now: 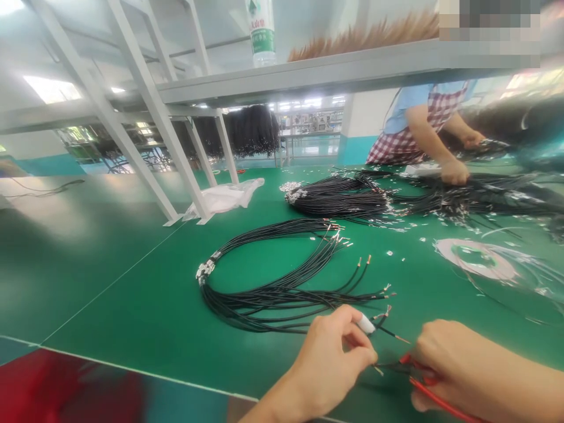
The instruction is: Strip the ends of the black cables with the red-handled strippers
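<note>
My left hand [332, 361] is closed in a pinch over the end of a black cable [378, 370], with only a short tip showing past the thumb. White tape [365, 324] wraps its index finger. Just to the right, my right hand [458, 361] is wrapped around red-handled pliers [434, 395], whose dark jaws point at the left fingertips; their exact shape is partly hidden. Beyond the left hand lies a looped bundle of black cables [264, 296], with white tags [206, 269] at the bend and bare copper ends on the right.
A thicker black cable pile [339, 197] lies farther back among scattered white bits. At right is a white reel [476, 261]. A co-worker's hands [456, 170] handle cables across the green table [145, 282]. A grey shelf frame [163, 117] stands over clear plastic [229, 197].
</note>
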A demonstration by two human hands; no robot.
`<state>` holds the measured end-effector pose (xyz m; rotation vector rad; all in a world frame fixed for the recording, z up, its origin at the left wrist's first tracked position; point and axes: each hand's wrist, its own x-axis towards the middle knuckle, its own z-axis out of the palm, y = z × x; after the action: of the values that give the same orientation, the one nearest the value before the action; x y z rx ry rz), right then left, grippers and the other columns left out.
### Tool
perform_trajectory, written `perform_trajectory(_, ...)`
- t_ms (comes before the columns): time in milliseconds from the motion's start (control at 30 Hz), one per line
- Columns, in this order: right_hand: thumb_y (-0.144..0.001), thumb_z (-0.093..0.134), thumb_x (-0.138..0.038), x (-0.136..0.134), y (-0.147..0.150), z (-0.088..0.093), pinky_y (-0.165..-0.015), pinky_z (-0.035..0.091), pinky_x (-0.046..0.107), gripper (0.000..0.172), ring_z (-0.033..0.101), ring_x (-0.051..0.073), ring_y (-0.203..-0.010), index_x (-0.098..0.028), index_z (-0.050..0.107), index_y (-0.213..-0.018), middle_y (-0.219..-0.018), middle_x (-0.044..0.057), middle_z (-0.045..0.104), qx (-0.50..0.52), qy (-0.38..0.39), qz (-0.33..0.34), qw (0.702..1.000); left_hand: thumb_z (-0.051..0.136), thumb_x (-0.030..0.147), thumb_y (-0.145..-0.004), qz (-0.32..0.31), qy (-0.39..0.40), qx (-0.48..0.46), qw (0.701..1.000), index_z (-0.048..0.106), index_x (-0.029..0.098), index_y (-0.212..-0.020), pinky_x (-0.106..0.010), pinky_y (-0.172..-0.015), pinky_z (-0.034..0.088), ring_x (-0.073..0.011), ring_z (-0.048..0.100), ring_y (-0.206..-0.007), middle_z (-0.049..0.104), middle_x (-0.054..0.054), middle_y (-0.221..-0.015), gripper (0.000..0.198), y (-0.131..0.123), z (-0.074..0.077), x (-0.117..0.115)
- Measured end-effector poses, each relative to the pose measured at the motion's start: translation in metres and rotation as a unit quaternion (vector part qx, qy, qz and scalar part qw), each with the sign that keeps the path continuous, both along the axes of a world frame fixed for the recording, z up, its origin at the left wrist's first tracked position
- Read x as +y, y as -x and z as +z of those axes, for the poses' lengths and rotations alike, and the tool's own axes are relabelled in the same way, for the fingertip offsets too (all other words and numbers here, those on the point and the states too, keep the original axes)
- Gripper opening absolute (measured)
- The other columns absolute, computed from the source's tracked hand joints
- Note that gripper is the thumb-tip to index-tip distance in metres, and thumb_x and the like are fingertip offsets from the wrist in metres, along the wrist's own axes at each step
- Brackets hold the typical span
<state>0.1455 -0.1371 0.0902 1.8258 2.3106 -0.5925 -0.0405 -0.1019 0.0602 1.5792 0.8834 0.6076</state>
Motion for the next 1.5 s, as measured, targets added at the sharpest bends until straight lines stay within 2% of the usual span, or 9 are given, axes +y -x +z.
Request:
perform_trajectory(100, -0.063, 0.067, -0.019, 0.004, 0.003, 0.004, -0.043, 0.019, 0.027, 0.024, 0.02, 0.01, -0.039, -0.022, 0.057, -0.041, -0.039, -0.006, 0.028, -0.056, 0.049, -0.003, 0.997, 0.058, 0.012, -0.07, -0.013, 0.0, -0.002, 1.0, 0.057, 0.02, -0.086, -0.026, -0.073, 0.043, -0.0134, 0.057, -0.069, 0.065, 0.003, -0.069, 0.019, 0.0, -0.003, 0.0)
perform_trajectory(300, -0.058, 0.073, -0.019, 0.006, 0.002, -0.003, -0.04, 0.012, 0.028, 0.037, 0.009, 0.008, -0.034, -0.023, 0.047, -0.033, -0.034, -0.008, 0.022, -0.017, -0.007, 0.015, 1.0, 0.056, 0.01, -0.069, -0.01, 0.001, -0.004, 1.0, 0.057, 0.02, -0.082, -0.026, -0.072, 0.043, -0.0121, 0.053, -0.065, 0.064, 0.003, -0.067, 0.016, -0.001, -0.003, -0.001)
perform_trajectory(467, -0.063, 0.067, -0.012, 0.005, 0.01, 0.002, -0.041, 0.017, 0.027, 0.021, 0.035, 0.011, -0.034, -0.022, 0.067, -0.045, -0.041, 0.0, 0.055, -0.04, 0.021, 0.051, 0.998, 0.057, 0.008, -0.068, 0.015, 0.031, -0.026, 0.999, 0.055, 0.018, -0.08, -0.026, -0.073, 0.042, -0.0109, 0.049, -0.064, 0.058, 0.003, -0.065, 0.016, -0.003, -0.006, 0.001)
perform_trajectory(600, -0.061, 0.069, -0.014, 0.003, 0.005, 0.004, -0.042, 0.02, 0.026, 0.016, 0.035, 0.011, -0.037, -0.023, 0.072, -0.049, -0.04, -0.002, 0.049, 0.014, 0.021, -0.005, 1.0, 0.059, 0.012, -0.073, 0.032, 0.043, -0.084, 0.995, 0.054, 0.018, -0.087, -0.025, -0.073, 0.042, -0.0112, 0.051, -0.069, 0.057, 0.003, -0.07, 0.015, -0.001, -0.006, 0.01)
perform_trajectory(800, -0.061, 0.068, -0.017, 0.001, -0.011, -0.006, -0.043, 0.019, 0.026, 0.023, 0.027, 0.01, -0.039, -0.023, 0.062, -0.04, -0.039, -0.006, 0.033, 0.078, 0.023, -0.06, 0.995, 0.055, 0.02, -0.083, 0.038, 0.024, -0.092, 0.995, 0.057, 0.017, -0.093, -0.028, -0.081, 0.043, -0.0141, 0.056, -0.081, 0.06, -0.002, -0.081, 0.011, 0.007, 0.001, 0.017)
perform_trajectory(967, -0.066, 0.065, -0.026, 0.003, -0.021, -0.011, -0.045, 0.017, 0.028, 0.042, 0.021, 0.01, -0.042, -0.02, 0.036, -0.036, -0.042, -0.006, 0.027, 0.094, -0.014, -0.082, 0.992, 0.058, 0.022, -0.082, 0.033, 0.004, -0.054, 0.998, 0.06, 0.018, -0.095, -0.028, -0.083, 0.044, -0.0153, 0.058, -0.085, 0.063, -0.003, -0.086, 0.014, 0.007, -0.005, 0.013)
perform_trajectory(1200, -0.075, 0.054, -0.046, 0.017, -0.053, -0.027, -0.046, 0.018, 0.03, 0.044, 0.025, 0.014, -0.044, -0.023, 0.031, -0.045, -0.044, -0.002, 0.038, 0.058, -0.128, -0.143, 0.98, 0.048, 0.026, -0.087, 0.144, -0.125, 0.022, 0.981, 0.06, 0.019, -0.09, -0.027, -0.074, 0.043, -0.0152, 0.058, -0.077, 0.065, -0.002, -0.081, 0.015, 0.009, -0.012, 0.04)
perform_trajectory(1333, -0.076, 0.055, -0.053, 0.044, -0.065, -0.034, -0.043, 0.023, 0.028, 0.045, 0.036, 0.014, -0.039, -0.024, 0.038, -0.047, -0.041, -0.002, 0.044, 0.207, -0.159, -0.239, 0.935, 0.047, 0.017, -0.084, 0.161, -0.233, 0.124, 0.951, 0.058, 0.019, -0.091, -0.026, -0.071, 0.044, -0.014, 0.057, -0.073, 0.063, -0.002, -0.082, 0.014, -0.002, -0.019, 0.08)
perform_trajectory(1500, -0.071, 0.064, -0.054, 0.084, -0.057, -0.044, -0.04, 0.027, 0.024, 0.039, 0.041, 0.01, -0.033, -0.019, 0.054, -0.056, -0.041, -0.004, 0.052, 0.495, -0.108, -0.361, 0.783, 0.052, 0.008, -0.075, 0.164, -0.301, 0.2, 0.918, 0.059, 0.017, -0.087, -0.032, -0.077, 0.042, -0.0193, 0.055, -0.082, 0.061, -0.005, -0.086, 0.017, -0.033, -0.025, 0.122)
